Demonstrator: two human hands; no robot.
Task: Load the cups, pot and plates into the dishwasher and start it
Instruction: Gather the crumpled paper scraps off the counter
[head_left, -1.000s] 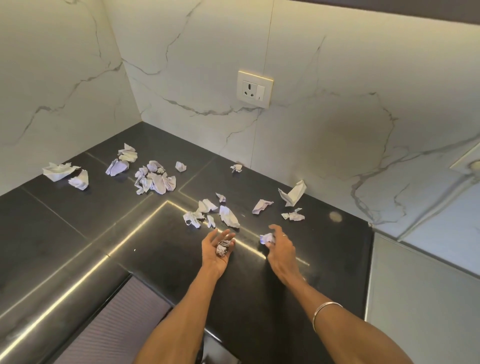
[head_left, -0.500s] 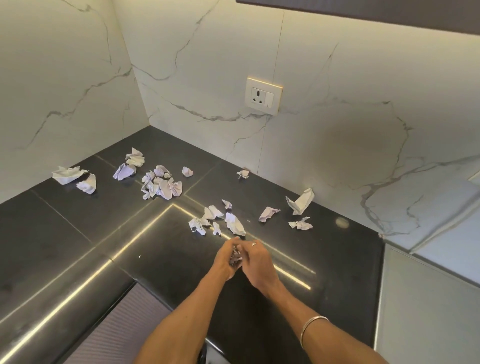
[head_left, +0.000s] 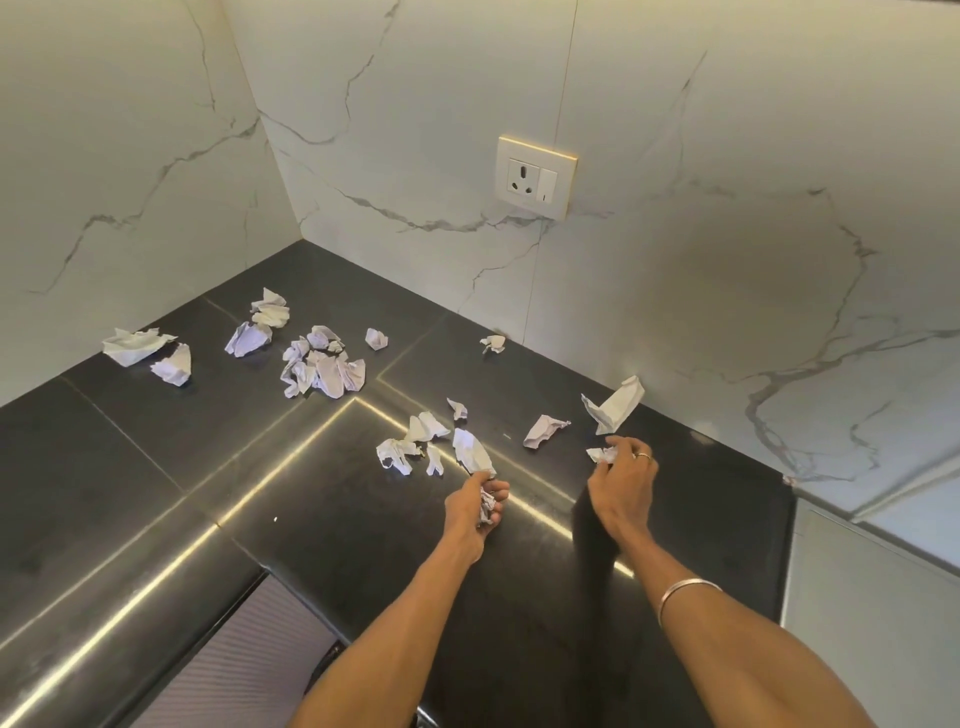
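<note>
Black glossy stone counter (head_left: 171, 483), crumpled white paper scraps (head_left: 322, 364) strewn across it, left hand (head_left: 475, 506) curled round a wad (head_left: 487, 503), right hand (head_left: 623, 480) pinching a scrap (head_left: 600, 455) — marble-veined wall (head_left: 727, 260), socket (head_left: 535, 178), cups, pot, plates unseen.

We look down on a dark surface (head_left: 156, 483) set in a corner of white marbled walls (head_left: 727, 260), with a socket (head_left: 536, 177) on the right wall. Crumpled paper scraps lie scattered across it: a pile (head_left: 323, 364) near the corner, two scraps (head_left: 148, 353) at far left, a cluster (head_left: 426, 441) just beyond the hands, and a tall scrap (head_left: 615, 405) by the right wall. The left hand (head_left: 475, 504) holds a wad (head_left: 487, 506) in curled fingers. The right hand (head_left: 623, 478), with a ring (head_left: 643, 456) and a wrist bangle (head_left: 685, 592), pinches a small scrap (head_left: 601, 455) on the surface. A grey ribbed mat (head_left: 244, 670) shows at bottom left.
</note>
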